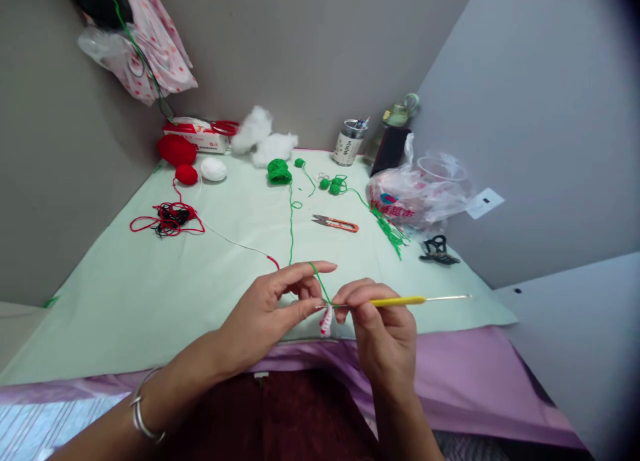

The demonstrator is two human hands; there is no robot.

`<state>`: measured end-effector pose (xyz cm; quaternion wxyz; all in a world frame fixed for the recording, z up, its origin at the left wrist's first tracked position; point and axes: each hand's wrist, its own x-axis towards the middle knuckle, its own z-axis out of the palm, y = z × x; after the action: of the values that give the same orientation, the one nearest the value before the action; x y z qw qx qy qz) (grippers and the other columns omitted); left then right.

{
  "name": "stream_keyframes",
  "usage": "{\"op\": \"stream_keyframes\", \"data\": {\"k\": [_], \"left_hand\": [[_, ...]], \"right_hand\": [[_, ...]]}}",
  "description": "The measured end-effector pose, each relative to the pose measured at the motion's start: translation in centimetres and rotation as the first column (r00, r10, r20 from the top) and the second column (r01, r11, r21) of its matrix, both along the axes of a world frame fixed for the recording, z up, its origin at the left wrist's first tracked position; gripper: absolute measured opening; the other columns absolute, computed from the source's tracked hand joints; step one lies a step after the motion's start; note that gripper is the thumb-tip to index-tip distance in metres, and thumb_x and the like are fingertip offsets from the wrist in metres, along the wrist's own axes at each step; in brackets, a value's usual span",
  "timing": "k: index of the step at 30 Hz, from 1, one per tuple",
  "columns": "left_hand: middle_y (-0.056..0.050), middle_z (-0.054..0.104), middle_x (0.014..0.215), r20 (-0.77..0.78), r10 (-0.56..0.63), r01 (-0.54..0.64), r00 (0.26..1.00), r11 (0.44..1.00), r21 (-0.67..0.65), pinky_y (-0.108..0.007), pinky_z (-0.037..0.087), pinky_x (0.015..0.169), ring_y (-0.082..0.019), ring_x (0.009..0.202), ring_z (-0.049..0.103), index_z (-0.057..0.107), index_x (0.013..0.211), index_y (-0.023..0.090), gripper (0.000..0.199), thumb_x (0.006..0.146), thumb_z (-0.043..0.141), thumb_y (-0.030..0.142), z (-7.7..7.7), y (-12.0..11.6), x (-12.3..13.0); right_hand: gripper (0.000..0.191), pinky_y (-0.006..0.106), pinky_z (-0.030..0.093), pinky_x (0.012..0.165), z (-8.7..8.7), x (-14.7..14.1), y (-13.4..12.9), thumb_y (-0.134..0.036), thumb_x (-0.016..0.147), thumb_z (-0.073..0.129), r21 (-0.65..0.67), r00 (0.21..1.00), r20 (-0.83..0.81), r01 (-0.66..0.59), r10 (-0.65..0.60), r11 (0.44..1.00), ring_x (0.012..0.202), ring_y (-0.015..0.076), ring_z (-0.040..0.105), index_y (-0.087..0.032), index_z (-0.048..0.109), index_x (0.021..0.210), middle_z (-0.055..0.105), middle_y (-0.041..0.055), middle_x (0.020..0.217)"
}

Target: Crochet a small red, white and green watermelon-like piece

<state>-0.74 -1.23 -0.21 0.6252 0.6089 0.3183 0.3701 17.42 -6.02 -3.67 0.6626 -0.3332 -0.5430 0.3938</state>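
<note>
Green yarn (pixel 321 284) above the crocheted piece (pixel 326 322) wants even tension, left hand (pixel 265 308) pinching that piece's top, right hand (pixel 385 331) gripping the yellow hook (pixel 400 302) rightward of it.

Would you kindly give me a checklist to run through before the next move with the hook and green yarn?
1. Right hand grips the yellow-handled hook: ok.
2. Left hand pinches the small red-and-white piece at its top: ok.
3. Green strand passes over the left index finger: ok.
4. Yarn from the green bundle lies without loops: not ok, a small loop shows on the table.
5. Orange snips lie apart from the yarn: ok.
6. Stitch seated properly at the hook's tip: cannot tell, too small.
</note>
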Motion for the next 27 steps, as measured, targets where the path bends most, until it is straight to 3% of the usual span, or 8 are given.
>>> {"op": "stream_keyframes", "data": {"k": [3, 7, 15, 18, 20, 21, 24, 27], "left_hand": [[0.001, 0.067, 0.086, -0.108, 0.075, -0.053, 0.991, 0.979, 0.199, -0.03, 0.051, 0.085, -0.015, 0.084, 0.063, 0.074, 0.128, 0.019, 0.033, 0.096, 0.067, 0.018, 0.4, 0.1, -0.4], [0.001, 0.067, 0.087, -0.166, 0.16, -0.082, 0.973, 0.912, 0.403, -0.029, 0.052, 0.088, -0.015, 0.086, 0.065, 0.074, 0.128, 0.017, 0.033, 0.097, 0.062, 0.014, 0.8, -0.2, -0.7], [0.0, 0.071, 0.089, -0.042, 0.277, -0.247, 0.96, 0.907, 0.342, -0.028, 0.055, 0.086, -0.014, 0.082, 0.066, 0.076, 0.124, 0.018, 0.035, 0.09, 0.073, 0.015, -0.4, -1.1, 0.4], [0.001, 0.07, 0.087, 0.041, 0.281, -0.284, 0.959, 0.945, 0.163, -0.028, 0.054, 0.088, -0.014, 0.082, 0.064, 0.076, 0.126, 0.021, 0.039, 0.088, 0.076, 0.015, -0.6, -1.6, 0.9], [0.002, 0.068, 0.087, 0.125, 0.2, -0.186, 0.972, 0.976, -0.114, -0.027, 0.053, 0.085, -0.013, 0.082, 0.063, 0.074, 0.131, 0.024, 0.046, 0.086, 0.081, 0.018, -0.6, -1.8, 1.0], [0.002, 0.068, 0.088, 0.177, 0.147, -0.096, 0.973, 0.958, -0.271, -0.026, 0.052, 0.083, -0.012, 0.081, 0.063, 0.074, 0.132, 0.024, 0.048, 0.085, 0.083, 0.022, -0.5, -1.8, 1.0], [0.001, 0.067, 0.089, 0.302, 0.074, 0.116, 0.95, 0.818, -0.564, -0.024, 0.049, 0.078, -0.011, 0.078, 0.06, 0.076, 0.13, 0.023, 0.05, 0.082, 0.089, 0.03, -0.4, -1.4, 0.7], [0.003, 0.066, 0.083, 0.283, 0.127, 0.056, 0.951, 0.829, -0.557, -0.021, 0.045, 0.073, -0.008, 0.074, 0.057, 0.081, 0.121, 0.024, 0.042, 0.081, 0.091, 0.03, -0.4, -1.0, 0.3]], "right_hand": [[0.021, 0.028, 0.059, 0.078, 0.7, 0.2, -0.6, -0.012, 0.106, 0.055, 0.111, 0.958, 0.265, 0.081, -0.108, 0.991, 0.087, 0.0147, 0.071, -0.024, 0.073, 0.106, 0.075, 0.003, 0.097], [0.029, 0.028, 0.061, 0.083, 0.9, 0.2, -1.1, -0.001, 0.099, 0.057, 0.332, 0.792, 0.549, 0.085, -0.266, 0.939, 0.099, 0.0168, 0.073, -0.022, 0.07, 0.115, 0.075, 0.0072, 0.106], [0.037, 0.031, 0.064, 0.079, -0.4, -1.1, -1.4, 0.0, 0.097, 0.059, 0.421, 0.757, 0.474, 0.253, -0.449, 0.871, 0.097, 0.0189, 0.075, -0.024, 0.07, 0.122, 0.075, 0.0077, 0.11], [0.041, 0.03, 0.065, 0.078, -0.8, -1.2, -1.5, -0.003, 0.098, 0.061, 0.509, 0.652, 0.512, 0.294, -0.559, 0.809, 0.095, 0.0188, 0.075, -0.028, 0.071, 0.128, 0.074, 0.0061, 0.109], [0.044, 0.032, 0.065, 0.078, -1.1, -1.0, -1.6, -0.005, 0.098, 0.063, 0.579, 0.568, 0.552, 0.266, -0.61, 0.771, 0.096, 0.0207, 0.075, -0.029, 0.071, 0.134, 0.074, 0.0058, 0.107], [0.046, 0.033, 0.065, 0.079, -1.1, -0.8, -1.7, -0.006, 0.098, 0.064, 0.598, 0.549, 0.565, 0.242, -0.616, 0.764, 0.097, 0.0217, 0.075, -0.03, 0.071, 0.136, 0.075, 0.006, 0.107], [0.047, 0.034, 0.063, 0.078, -0.8, -0.4, -1.8, -0.004, 0.098, 0.062, 0.538, 0.633, 0.561, 0.211, -0.534, 0.816, 0.096, 0.0215, 0.074, -0.029, 0.071, 0.137, 0.076, 0.0066, 0.11], [0.035, 0.034, 0.061, 0.076, 0.1, -0.4, -1.5, -0.005, 0.1, 0.059, 0.327, 0.819, 0.417, 0.271, -0.396, 0.905, 0.089, 0.0195, 0.072, -0.028, 0.075, 0.122, 0.075, 0.0047, 0.099]]}}
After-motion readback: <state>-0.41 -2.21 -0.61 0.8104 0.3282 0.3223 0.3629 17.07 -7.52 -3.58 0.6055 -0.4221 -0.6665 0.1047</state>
